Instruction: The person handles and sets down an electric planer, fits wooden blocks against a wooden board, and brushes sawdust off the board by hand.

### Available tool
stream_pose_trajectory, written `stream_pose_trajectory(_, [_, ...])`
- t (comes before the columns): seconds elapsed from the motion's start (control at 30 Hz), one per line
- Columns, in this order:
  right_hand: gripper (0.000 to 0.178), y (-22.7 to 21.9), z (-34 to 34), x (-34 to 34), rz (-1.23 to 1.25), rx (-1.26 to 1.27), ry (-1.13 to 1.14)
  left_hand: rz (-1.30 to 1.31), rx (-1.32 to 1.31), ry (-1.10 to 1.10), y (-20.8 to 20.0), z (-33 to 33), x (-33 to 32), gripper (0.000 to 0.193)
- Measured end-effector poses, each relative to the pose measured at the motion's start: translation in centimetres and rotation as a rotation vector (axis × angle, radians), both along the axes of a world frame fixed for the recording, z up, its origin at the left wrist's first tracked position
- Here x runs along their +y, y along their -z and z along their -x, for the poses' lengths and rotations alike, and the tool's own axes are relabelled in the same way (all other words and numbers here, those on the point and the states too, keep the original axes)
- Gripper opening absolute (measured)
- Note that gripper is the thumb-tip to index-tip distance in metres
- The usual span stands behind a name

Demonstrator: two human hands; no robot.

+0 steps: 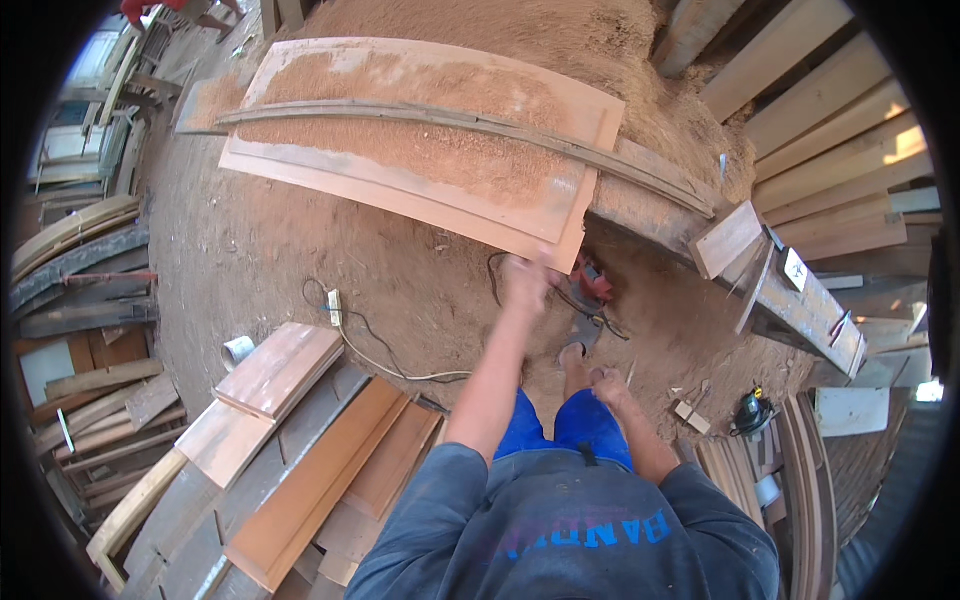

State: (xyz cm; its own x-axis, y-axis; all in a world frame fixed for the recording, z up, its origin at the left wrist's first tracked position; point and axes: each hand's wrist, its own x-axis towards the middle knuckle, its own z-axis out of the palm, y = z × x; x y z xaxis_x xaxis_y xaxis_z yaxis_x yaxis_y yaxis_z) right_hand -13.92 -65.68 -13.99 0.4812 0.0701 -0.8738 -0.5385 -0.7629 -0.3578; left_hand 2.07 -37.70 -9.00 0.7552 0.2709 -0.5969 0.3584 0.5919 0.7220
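Observation:
A wide wooden panel (400, 190) lies ahead of me on a long plank bench (650, 215). Sawdust (410, 90) covers much of its face, and a long narrow batten (430, 117) runs lengthwise across it. My left hand (528, 283) is at the panel's near right corner, smeared by motion. Whether its fingers grip the edge cannot be made out. Down by my right knee, my right hand (607, 387) has its fingers curled; what they hold, if anything, is hidden. Just past the left hand, a red power tool (594, 281) sits low, partly hidden.
A power strip (334, 307) and its cord (400, 375) lie on the dusty ground. Stacked boards (310, 480) stand at lower left, more planks (830, 130) at right. A green-black power tool (752, 411) rests at right. Part of another person (180, 8) shows far left.

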Motion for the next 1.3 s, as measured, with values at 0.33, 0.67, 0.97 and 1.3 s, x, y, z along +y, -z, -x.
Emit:
stream_pose_trajectory(0.33, [0.038, 0.9, 3.7, -2.0, 0.188, -0.269, 0.156, -1.211, -0.297, 0.599, -9.5, -8.8, 1.9, 0.049])
stream_pose_trajectory(0.67, [0.033, 20.4, 9.3, -7.9, -0.104, -0.466, 0.177, -2.076, -0.677, 0.751, -1.8, -16.0, 13.0, 0.064])
stream_pose_trajectory(0.97, [0.032, 32.2, 20.7, -6.1, -0.091, -0.088, 0.065, -2.187, -0.546, 0.933, -3.6, -16.5, 16.2, 0.064])
stream_pose_trajectory(1.3, [0.035, 39.6, 27.4, -6.2, -0.052, 0.002, -0.067, -1.962, -0.392, 1.005, -4.4, -17.6, 18.6, 0.074])
